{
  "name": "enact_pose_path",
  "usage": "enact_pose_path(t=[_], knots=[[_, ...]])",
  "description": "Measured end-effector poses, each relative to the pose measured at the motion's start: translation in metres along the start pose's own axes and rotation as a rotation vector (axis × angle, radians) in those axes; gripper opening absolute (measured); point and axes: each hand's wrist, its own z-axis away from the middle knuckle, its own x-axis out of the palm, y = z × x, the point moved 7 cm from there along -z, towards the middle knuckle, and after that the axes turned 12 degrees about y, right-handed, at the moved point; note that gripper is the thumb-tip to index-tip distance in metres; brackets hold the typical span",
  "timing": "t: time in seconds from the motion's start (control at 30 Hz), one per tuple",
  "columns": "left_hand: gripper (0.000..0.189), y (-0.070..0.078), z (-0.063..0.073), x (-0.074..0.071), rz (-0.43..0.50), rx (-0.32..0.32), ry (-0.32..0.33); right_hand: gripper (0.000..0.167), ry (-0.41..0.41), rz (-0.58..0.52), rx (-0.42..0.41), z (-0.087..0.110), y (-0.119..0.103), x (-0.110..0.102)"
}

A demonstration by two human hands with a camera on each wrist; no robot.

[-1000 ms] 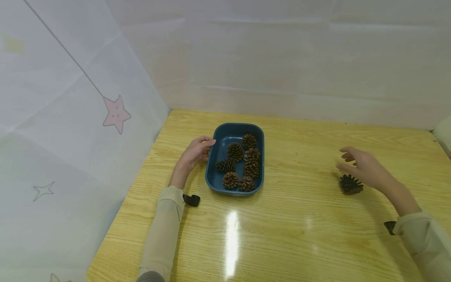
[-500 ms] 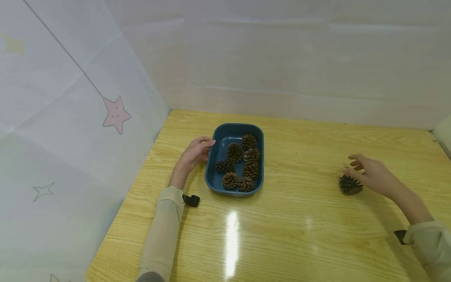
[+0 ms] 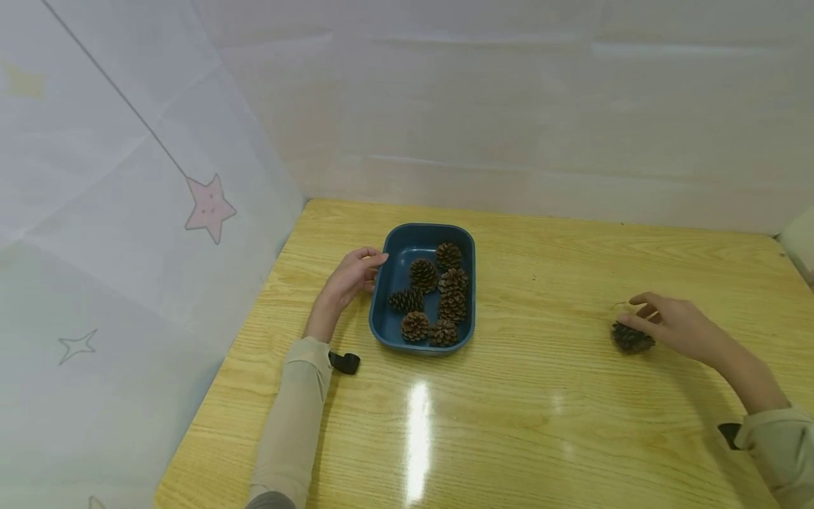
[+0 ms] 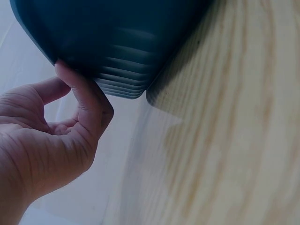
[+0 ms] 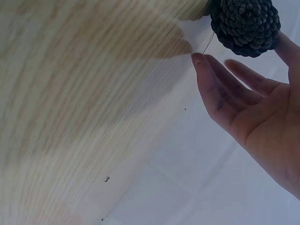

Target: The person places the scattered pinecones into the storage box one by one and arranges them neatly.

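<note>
On the left of the table stands a dark blue rectangular tub (image 3: 375, 318) holding several brown pine cones (image 3: 424, 276). My left hand (image 3: 348, 278) holds the tub's left side, thumb at the rim and fingers bent against the outer wall, as the left wrist view shows the tub wall (image 4: 126, 61) and hand (image 4: 65, 122). At the right, a single dark pine cone (image 3: 632, 339) lies on the table. My right hand (image 3: 683, 325) reaches over it with fingers spread around it. In the right wrist view, the thumb is at the cone (image 5: 246, 26), while the fingers stand apart from it.
The light wooden table (image 3: 521, 417) ends at a pale back sheet (image 3: 477, 106). A white sheet with printed stars (image 3: 210, 208) hangs at the left. A thin strand (image 5: 209, 43) shows beside the lone cone in the right wrist view.
My right hand has moved a little right and down, lowering onto the lone pine cone. The left hand and the tub have stayed practically in place.
</note>
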Motion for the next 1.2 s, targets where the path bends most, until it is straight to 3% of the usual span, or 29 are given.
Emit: enact_pose_path(t=[0.27,0.67,1.2], knots=[[0.018,0.000,0.000,-0.002,-0.008,0.006,-0.001,0.040,-0.015,0.001,-0.044,-0.005,-0.006,0.002],[0.017,0.000,0.000,-0.001,0.015,-0.005,0.000,0.034,-0.047,0.005,-0.057,-0.006,-0.010,0.004],[0.019,-0.001,0.000,0.002,0.006,-0.002,-0.002,0.051,-0.005,0.004,-0.031,-0.022,-0.025,-0.017]])
